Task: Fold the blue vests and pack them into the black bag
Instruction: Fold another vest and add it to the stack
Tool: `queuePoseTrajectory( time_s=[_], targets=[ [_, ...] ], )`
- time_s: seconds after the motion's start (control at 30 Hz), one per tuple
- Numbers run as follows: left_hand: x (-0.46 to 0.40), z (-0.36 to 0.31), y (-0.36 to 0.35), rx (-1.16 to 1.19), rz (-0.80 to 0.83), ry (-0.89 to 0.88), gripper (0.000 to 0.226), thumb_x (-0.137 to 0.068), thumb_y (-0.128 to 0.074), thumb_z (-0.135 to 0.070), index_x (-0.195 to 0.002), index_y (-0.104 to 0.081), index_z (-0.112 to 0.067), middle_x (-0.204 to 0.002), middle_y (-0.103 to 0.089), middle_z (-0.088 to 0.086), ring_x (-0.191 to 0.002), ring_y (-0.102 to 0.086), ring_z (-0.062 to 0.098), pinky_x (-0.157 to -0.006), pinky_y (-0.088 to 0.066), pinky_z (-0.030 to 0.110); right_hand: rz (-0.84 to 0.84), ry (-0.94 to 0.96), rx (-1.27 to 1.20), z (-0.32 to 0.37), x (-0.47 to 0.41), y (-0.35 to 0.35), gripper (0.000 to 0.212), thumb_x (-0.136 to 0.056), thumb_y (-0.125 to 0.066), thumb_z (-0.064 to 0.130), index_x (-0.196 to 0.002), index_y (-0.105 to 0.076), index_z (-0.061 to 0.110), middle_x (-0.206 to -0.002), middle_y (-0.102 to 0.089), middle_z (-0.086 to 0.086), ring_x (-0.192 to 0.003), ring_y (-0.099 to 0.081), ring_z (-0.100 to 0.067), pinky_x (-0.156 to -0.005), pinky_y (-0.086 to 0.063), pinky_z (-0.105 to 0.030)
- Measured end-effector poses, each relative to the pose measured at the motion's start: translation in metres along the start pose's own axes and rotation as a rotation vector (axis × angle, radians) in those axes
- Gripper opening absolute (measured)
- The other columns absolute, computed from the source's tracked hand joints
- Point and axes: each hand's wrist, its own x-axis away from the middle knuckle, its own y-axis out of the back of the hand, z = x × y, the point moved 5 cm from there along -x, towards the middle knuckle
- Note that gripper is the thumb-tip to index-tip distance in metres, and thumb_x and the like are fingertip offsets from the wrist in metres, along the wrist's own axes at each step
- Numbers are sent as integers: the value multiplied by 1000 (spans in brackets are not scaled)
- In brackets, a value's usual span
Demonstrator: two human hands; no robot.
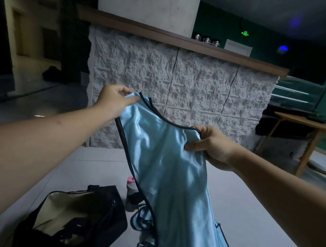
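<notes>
A shiny light-blue vest [167, 172] with dark trim hangs in the air in front of me, neckline up. My left hand [112, 100] pinches its left shoulder strap, raised higher. My right hand [211, 146] grips the right shoulder strap, lower and closer. The vest's lower part drapes down to the white surface. More blue vest fabric [141, 221] lies crumpled beneath it. The black bag [90, 223] with a pale lining sits open at the bottom left on the same surface.
A bottle with a pink cap [131, 191] stands between the bag and the hanging vest. Beyond the white surface [238, 210] rises a textured white counter [179, 83] with a wooden top. A wooden table [307, 133] stands at the right.
</notes>
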Motion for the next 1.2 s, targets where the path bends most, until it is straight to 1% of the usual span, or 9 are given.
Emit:
queuePoseTrajectory(
  time_s=[0.2, 0.33, 0.57, 0.7, 0.77, 0.83, 0.93, 1.1, 1.2],
  targets=[
    [10, 29, -18, 478, 170, 479, 20, -91, -77, -22, -105, -71, -10, -125, -70, 22, -84, -76, 28, -73, -64, 43, 4, 95, -183, 21, -3, -5, 39, -73, -68, -16, -111, -66, -10, -98, -74, -23, -83, -75, -32, -81, -64, -39],
    [53, 31, -38, 601, 297, 697, 70, -94, -51, -69, -109, -70, -4, -113, -75, 19, -83, -78, 29, -66, -63, 37, -65, 176, -290, 36, -9, 1, 32, -80, -63, -11, -111, -63, -5, -94, -72, -20, -80, -73, -30, -76, -62, -37],
    [138, 22, -87, 595, 829, 877, 127, -61, -27, -106, -138, -65, -12, -146, -53, 28, -122, -59, 39, -112, -45, 50, -331, 172, -446, 25, -17, 28, 20, -89, -56, -14, -100, -61, 2, -90, -68, -21, -80, -68, -32, -74, -62, -42],
    [127, -6, -92, 631, 822, 680, 105, -73, -37, -95, -128, -72, -13, -138, -60, 25, -127, -59, 43, -109, -46, 52, -465, 127, -385, 13, -16, 48, 15, -94, -56, -12, -104, -62, -2, -93, -70, -26, -79, -73, -35, -74, -64, -45],
    [126, -11, -89, 597, 955, 598, 95, -73, -77, -68, -141, -59, -4, -144, -50, 30, -135, -48, 48, -114, -39, 60, -519, 91, -332, 7, -15, 56, 13, -97, -56, -9, -106, -64, -3, -95, -71, -26, -76, -74, -34, -69, -63, -43],
    [119, -9, -82, 417, 952, 563, 84, -59, -99, -29, -126, -65, 8, -128, -60, 37, -116, -61, 46, -105, -47, 62, -557, 49, -297, 3, -14, 63, 14, -99, -56, -5, -110, -64, -2, -98, -70, -26, -74, -73, -32, -66, -62, -41],
    [104, -11, -78, 247, 832, 506, 44, -81, -78, 2, -123, -66, 7, -125, -66, 34, -113, -66, 46, -101, -53, 57, -579, 21, -291, 3, -13, 65, 18, -100, -59, 0, -116, -64, -6, -98, -70, -26, -72, -73, -30, -63, -63, -39],
    [89, -7, -72, 269, 682, 620, 35, -88, -71, -12, -119, -71, 3, -116, -72, 21, -90, -70, 31, -102, -51, 45, -302, -87, -534, -17, -8, 28, 54, -96, -61, 45, -127, -68, 1, -118, -75, -18, -103, -74, -30, -88, -60, -41],
    [82, -4, -69, 311, 616, 664, 34, -89, -69, -16, -119, -70, 1, -103, -71, 18, -77, -70, 26, -80, -60, 38, -176, -197, -452, -46, -7, 4, 56, -87, -72, 30, -132, -63, -1, -121, -73, -14, -107, -71, -29, -99, -54, -42]
  ],
)
